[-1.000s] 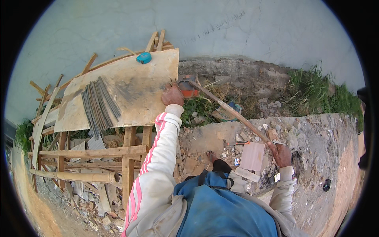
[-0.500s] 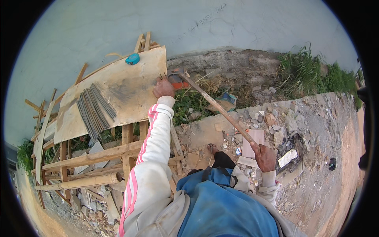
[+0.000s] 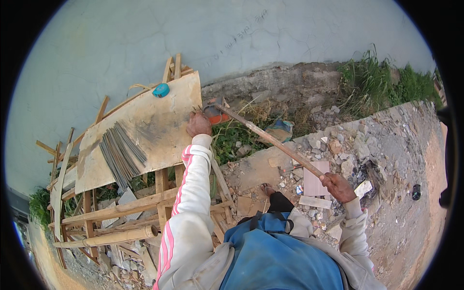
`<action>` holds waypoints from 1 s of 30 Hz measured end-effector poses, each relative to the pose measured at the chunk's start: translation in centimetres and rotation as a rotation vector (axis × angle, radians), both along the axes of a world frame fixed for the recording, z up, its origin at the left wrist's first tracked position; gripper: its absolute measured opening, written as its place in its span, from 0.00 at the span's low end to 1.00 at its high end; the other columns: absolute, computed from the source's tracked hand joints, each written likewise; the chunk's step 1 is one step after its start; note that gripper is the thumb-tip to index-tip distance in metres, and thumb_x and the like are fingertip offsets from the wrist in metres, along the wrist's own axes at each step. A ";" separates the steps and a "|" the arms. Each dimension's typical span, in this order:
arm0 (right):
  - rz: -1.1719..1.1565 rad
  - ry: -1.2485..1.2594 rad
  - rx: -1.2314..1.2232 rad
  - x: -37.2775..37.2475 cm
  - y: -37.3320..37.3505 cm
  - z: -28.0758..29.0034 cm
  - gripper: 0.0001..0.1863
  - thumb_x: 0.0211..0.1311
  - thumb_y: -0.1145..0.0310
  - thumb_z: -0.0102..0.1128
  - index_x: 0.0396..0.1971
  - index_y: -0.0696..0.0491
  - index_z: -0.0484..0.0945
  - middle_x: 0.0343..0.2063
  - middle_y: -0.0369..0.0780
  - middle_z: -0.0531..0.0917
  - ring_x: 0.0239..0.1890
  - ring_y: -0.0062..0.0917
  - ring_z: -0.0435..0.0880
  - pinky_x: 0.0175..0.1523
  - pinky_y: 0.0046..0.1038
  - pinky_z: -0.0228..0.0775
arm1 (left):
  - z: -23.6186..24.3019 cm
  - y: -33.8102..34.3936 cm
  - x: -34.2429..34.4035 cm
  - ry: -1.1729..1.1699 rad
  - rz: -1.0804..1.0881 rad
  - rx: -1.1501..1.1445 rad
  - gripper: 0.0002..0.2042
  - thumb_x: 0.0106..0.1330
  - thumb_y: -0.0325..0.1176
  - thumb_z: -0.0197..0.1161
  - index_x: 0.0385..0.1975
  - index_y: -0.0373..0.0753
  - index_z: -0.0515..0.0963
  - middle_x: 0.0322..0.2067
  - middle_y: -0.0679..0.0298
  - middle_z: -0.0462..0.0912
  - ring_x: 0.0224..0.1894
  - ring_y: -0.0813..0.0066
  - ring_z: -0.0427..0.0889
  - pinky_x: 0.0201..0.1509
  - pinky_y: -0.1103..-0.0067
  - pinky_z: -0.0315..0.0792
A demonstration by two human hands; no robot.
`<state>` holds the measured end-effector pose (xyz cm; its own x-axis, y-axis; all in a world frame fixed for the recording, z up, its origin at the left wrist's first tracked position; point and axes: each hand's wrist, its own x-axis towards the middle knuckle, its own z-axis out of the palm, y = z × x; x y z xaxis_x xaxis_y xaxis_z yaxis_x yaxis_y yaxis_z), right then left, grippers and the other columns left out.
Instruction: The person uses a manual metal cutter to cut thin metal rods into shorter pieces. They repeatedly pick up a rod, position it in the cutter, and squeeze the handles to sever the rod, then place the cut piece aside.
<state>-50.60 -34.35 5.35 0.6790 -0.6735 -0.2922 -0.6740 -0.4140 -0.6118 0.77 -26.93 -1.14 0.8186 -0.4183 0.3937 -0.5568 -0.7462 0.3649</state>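
My right hand (image 3: 338,187) is closed round the near end of a long brown bar (image 3: 270,139). The bar slants up and left to an orange-and-dark metal piece (image 3: 216,115) beside the board's right edge. My left hand (image 3: 198,124) is closed at that same edge, next to the metal piece. Thin tips show just above its fingers, but what it grips is mostly hidden. On the stained plywood board (image 3: 166,130) lies a bundle of cut grey metal rods (image 3: 122,153). A turquoise tape measure (image 3: 161,90) rests near the board's far edge.
Wooden beams (image 3: 118,210) and a bamboo pole (image 3: 108,238) form a rough frame under the board. A grey wall (image 3: 145,38) rises behind. Weeds (image 3: 369,82) grow along its foot. Rubble, a pinkish tile (image 3: 316,179) and a torn bag (image 3: 280,130) litter the ground to the right.
My right hand has swung the bar's near end outward and away from me, so the bar lies at a flatter slant. My left hand stays at the board's edge. The whole view has shifted slightly.
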 end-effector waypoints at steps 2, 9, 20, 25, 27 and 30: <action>-0.039 0.009 -0.131 0.1 1.9 0.0 0.30 0.75 0.44 0.47 0.29 0.58 0.77 0.16 0.47 0.75 0.23 0.42 0.79 0.32 0.42 0.68 | -0.1 0.1 0.0 0.000 0.005 0.001 0.11 0.66 0.36 0.59 0.43 0.43 0.82 0.48 0.56 0.80 0.43 0.49 0.85 0.45 0.57 0.80; -0.147 0.001 -0.228 1.2 6.0 -0.4 0.28 0.73 0.44 0.50 0.30 0.58 0.78 0.20 0.54 0.78 0.29 0.55 0.80 0.34 0.50 0.68 | -0.3 0.0 0.4 0.015 -0.008 0.023 0.12 0.65 0.38 0.59 0.46 0.45 0.81 0.49 0.58 0.80 0.45 0.51 0.85 0.46 0.58 0.80; -0.011 0.104 -0.092 -0.6 0.8 -0.4 0.36 0.66 0.32 0.49 0.31 0.56 0.77 0.19 0.50 0.80 0.29 0.51 0.82 0.38 0.49 0.70 | 0.3 0.2 0.8 0.080 -0.104 -0.014 0.14 0.67 0.36 0.58 0.50 0.42 0.81 0.50 0.51 0.81 0.46 0.47 0.83 0.49 0.57 0.77; 0.119 0.030 0.251 1.3 -3.6 -4.8 0.36 0.60 0.33 0.60 0.41 0.58 0.80 0.27 0.49 0.81 0.34 0.44 0.83 0.42 0.43 0.71 | 0.1 1.3 1.3 0.016 -0.086 0.024 0.13 0.64 0.36 0.62 0.46 0.41 0.82 0.43 0.50 0.84 0.45 0.48 0.83 0.49 0.59 0.76; 0.115 0.001 0.196 3.8 -5.3 -7.3 0.34 0.59 0.38 0.64 0.41 0.59 0.80 0.27 0.50 0.81 0.34 0.44 0.83 0.42 0.41 0.72 | -0.1 1.4 1.0 -0.040 -0.032 0.053 0.10 0.63 0.39 0.62 0.35 0.39 0.82 0.41 0.50 0.84 0.42 0.45 0.83 0.47 0.58 0.77; 0.056 -0.019 0.024 7.2 -7.8 -10.0 0.27 0.57 0.44 0.68 0.34 0.57 0.81 0.22 0.49 0.80 0.28 0.46 0.82 0.37 0.43 0.72 | 0.3 0.9 1.1 0.009 0.008 0.070 0.11 0.62 0.39 0.63 0.37 0.40 0.83 0.37 0.50 0.86 0.40 0.46 0.85 0.46 0.58 0.78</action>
<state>-43.39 -42.17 -4.62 0.7212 -0.6268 -0.2948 -0.6382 -0.4358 -0.6347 1.92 -26.00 -0.80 0.8253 -0.4384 0.3558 -0.5478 -0.7743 0.3167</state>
